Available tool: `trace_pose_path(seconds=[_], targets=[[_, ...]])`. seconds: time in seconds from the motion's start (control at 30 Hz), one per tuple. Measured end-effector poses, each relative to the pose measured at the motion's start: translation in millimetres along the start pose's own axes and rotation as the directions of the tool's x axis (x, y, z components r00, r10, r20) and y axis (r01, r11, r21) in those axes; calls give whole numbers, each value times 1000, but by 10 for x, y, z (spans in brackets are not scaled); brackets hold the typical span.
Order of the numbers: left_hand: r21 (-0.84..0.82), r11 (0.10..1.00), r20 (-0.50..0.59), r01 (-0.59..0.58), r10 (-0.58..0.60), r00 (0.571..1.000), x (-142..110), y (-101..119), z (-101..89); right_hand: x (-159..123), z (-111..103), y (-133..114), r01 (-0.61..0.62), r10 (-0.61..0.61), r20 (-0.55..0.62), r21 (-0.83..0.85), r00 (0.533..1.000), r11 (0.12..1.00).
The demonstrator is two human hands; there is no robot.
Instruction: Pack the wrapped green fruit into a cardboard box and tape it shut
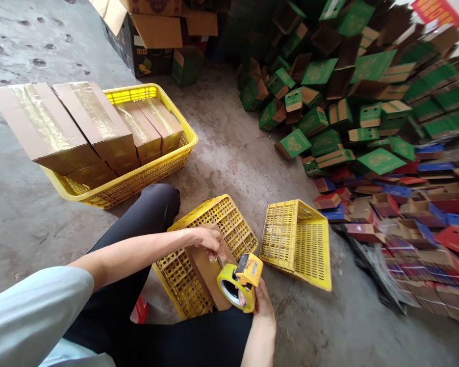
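My right hand [265,303] is closed around a yellow tape dispenser [250,269] loaded with a wide roll of clear yellowish tape [225,285]. Close by, my left hand [209,240] has its fingers pinched at the loose end of the tape, just left of the dispenser. Beneath both hands, a flat brown cardboard piece or box [206,278] lies across an upturned yellow plastic crate [229,219] between my knees. The dispenser covers part of the cardboard.
Left, a yellow crate [145,173] holds several taped brown boxes [99,112]. Another yellow crate [309,250] lies tipped at right. Green cartons [321,137] and red and blue cartons [413,214] are piled beyond. Open large boxes [156,41] stand at the back.
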State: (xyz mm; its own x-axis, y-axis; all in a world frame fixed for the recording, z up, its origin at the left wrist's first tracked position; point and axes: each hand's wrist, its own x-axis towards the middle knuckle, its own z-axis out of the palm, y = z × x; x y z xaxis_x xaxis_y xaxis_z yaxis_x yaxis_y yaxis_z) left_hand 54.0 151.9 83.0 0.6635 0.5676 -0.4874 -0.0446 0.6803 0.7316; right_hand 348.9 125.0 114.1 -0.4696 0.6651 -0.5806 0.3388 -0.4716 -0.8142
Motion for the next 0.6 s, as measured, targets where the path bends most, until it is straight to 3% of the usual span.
trace_pose_path(seconds=[0.3,0.5,0.6], targets=[[-24,997,85,-71,72,994,-73,15,-74,-52,-95,75,82,-80,-24,85,997,993],[-75,990,27,-119,121,992,-20,-76,-45,-50,-92,64,128,-128,-4,121,992,984],[-74,994,-3,-85,85,996,9,-103,-27,-47,-86,70,145,-146,0,129,989,981]])
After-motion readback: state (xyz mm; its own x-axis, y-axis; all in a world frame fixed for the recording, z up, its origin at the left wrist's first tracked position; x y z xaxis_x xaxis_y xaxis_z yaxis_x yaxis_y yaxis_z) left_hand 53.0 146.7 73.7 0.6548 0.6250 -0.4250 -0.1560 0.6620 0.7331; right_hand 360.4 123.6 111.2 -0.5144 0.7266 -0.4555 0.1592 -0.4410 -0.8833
